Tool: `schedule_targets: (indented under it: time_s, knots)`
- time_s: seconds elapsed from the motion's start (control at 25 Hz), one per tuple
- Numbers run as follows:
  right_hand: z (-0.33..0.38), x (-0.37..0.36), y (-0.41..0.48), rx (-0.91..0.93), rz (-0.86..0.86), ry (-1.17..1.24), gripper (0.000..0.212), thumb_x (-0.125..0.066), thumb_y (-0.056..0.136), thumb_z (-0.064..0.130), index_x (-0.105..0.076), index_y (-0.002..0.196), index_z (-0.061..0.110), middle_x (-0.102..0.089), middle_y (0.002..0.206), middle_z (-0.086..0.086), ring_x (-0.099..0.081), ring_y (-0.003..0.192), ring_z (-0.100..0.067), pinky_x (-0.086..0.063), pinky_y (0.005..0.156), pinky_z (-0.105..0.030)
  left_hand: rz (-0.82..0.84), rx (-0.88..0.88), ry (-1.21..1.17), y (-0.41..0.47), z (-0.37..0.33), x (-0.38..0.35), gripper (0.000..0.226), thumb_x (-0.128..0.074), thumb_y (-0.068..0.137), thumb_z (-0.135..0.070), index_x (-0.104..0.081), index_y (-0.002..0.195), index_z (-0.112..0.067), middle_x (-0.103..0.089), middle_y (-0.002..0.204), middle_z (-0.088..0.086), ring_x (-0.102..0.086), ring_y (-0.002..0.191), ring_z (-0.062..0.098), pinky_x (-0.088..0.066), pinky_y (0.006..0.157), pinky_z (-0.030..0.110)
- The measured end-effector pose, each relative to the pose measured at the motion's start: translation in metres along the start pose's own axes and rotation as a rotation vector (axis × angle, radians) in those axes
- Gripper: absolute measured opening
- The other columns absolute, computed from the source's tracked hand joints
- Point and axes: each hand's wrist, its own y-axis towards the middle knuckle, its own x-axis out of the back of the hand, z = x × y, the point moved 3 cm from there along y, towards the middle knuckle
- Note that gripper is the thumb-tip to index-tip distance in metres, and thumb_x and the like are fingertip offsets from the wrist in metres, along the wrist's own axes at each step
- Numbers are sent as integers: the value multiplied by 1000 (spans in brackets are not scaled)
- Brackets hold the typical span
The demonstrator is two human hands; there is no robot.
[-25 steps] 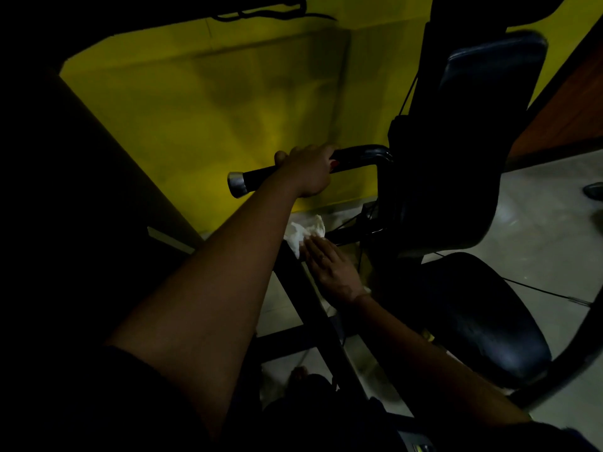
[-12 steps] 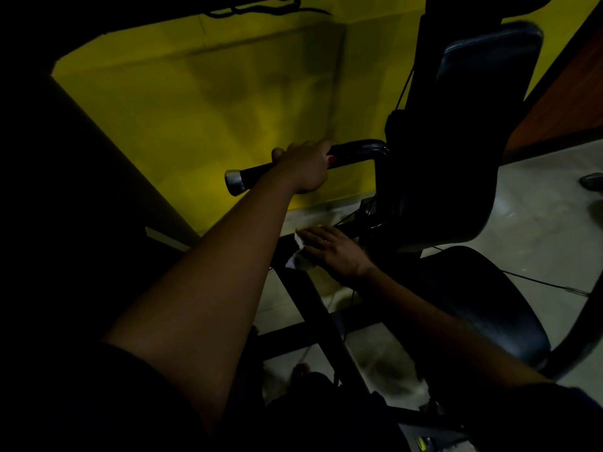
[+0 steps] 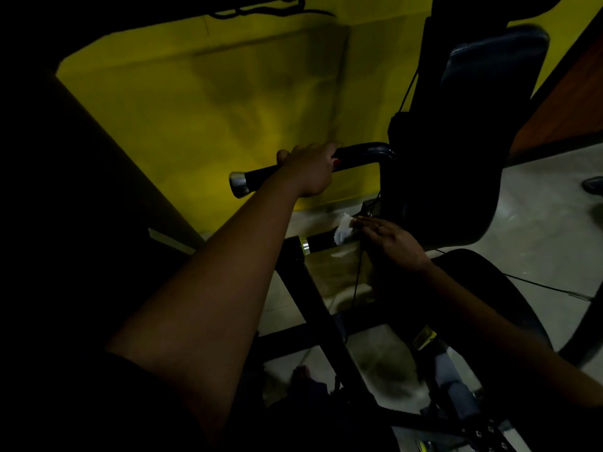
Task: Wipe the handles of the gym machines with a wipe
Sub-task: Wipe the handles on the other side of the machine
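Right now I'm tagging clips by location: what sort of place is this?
Probably a gym: a weight machine with a black padded backrest and seat, and chrome-capped bar handles, the upper handle gripped by the left hand, the lower handle under a white wipe.

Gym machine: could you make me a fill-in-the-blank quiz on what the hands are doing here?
1. The left hand grips the upper handle, whose grip is ____.
2. The right hand presses a white ____ on the lower handle.
3. The wall behind is ____.
Missing words: black; wipe; yellow.
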Motion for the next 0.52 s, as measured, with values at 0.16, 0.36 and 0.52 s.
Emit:
schedule_targets:
  time_s: [0.16,0.36,0.52]
  knots:
    - [44,-28,50,-440,215,16,26,-46,88,25,-64,101,11,-68,95,-11,-66,86,-32,-48,65,-34,-4,4,-17,2,0,0,44,-29,104,-28,-25,148,-33,-39,147,6,-38,129,32,-23,102,46]
    - [68,-45,75,-253,494,12,40,-33,101,42,-58,103,11,-65,98,-15,-62,90,-35,-35,67,-34,10,1,-23,1,1,1,44,-26,105,-32,-23,149,-33,-36,150,5,-36,131,32,-23,101,45]
    - [14,-13,71,-133,606,-54,29,-45,97,31,-66,103,12,-67,104,-17,-64,96,-36,-47,79,-40,4,-4,-39,0,0,1,44,-26,105,-31,-24,149,-33,-36,150,5,-36,132,32,-22,102,45]
